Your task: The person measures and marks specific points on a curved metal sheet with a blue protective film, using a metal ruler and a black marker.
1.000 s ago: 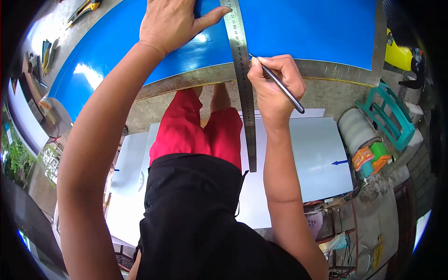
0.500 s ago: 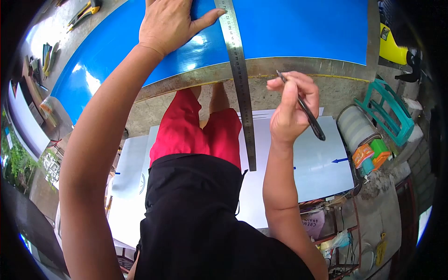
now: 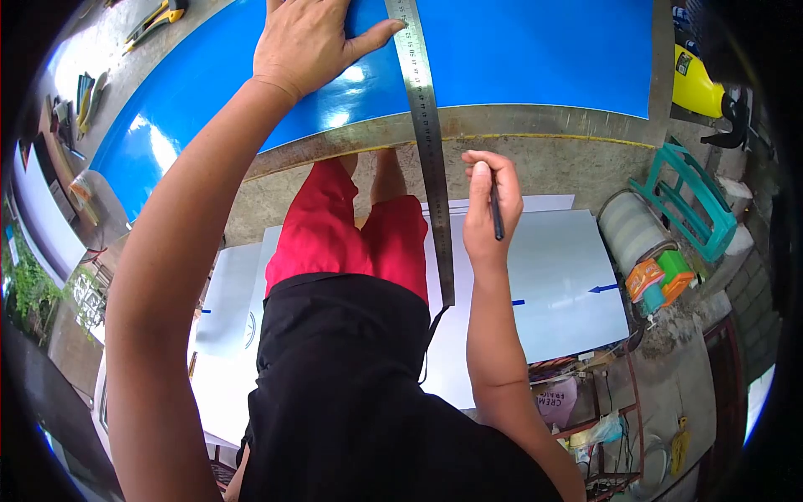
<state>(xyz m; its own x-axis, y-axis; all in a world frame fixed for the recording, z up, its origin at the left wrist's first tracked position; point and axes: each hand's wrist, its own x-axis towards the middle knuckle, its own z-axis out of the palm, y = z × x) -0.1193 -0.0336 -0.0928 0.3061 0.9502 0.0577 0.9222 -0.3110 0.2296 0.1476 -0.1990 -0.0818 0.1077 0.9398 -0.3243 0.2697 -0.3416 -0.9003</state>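
Observation:
My left hand [image 3: 305, 46] lies flat on a glossy blue sheet [image 3: 535, 54], its fingers partly cut off by the top of the view. Its stretched thumb reaches the edge of a long steel ruler [image 3: 416, 71]. The ruler crosses the sheet and sticks out past the table edge toward my body. To the right of the ruler, my right hand [image 3: 487, 201] is closed around a slim black pen [image 3: 498, 224]. The hand is held in the air on the near side of the table edge, and the pen's tip is hidden by the fingers.
The worn metal table edge [image 3: 535, 122] runs across the view. A yellow-handled cutter [image 3: 153, 23] lies upper left. On the right are a yellow bottle [image 3: 697, 84], a green stool [image 3: 721, 226] and a striped cylinder [image 3: 633, 226]. White sheets with blue arrows [image 3: 560, 268] lie below.
My right hand has moved left, closer to the ruler, and the pen has turned more upright in it. My left hand keeps its place on the sheet and ruler.

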